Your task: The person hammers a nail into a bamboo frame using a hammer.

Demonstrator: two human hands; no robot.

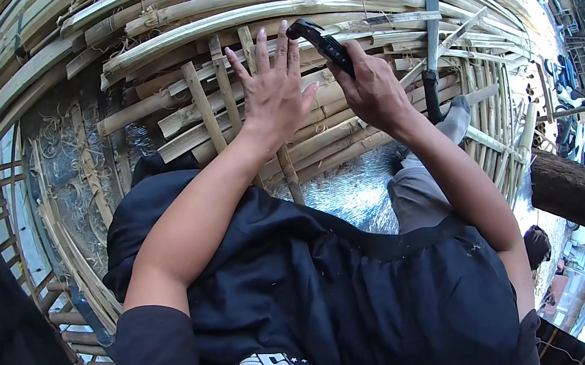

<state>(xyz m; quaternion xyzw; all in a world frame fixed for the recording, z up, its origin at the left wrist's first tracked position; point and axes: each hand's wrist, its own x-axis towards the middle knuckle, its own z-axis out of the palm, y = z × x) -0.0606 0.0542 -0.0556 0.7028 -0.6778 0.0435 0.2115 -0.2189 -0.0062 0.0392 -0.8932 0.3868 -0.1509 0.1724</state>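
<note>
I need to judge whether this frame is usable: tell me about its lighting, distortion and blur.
Head view: even daylight, with the sky and street blown out at the right rim; strong fisheye bending of the bamboo poles and a black vignette around the edge; left hand, right hand and the black tool are sharp, without motion blur.

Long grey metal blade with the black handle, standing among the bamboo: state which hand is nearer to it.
Right. The right hand, gripping a black tool, is just left of the blade; the left hand lies flat farther left.
</note>
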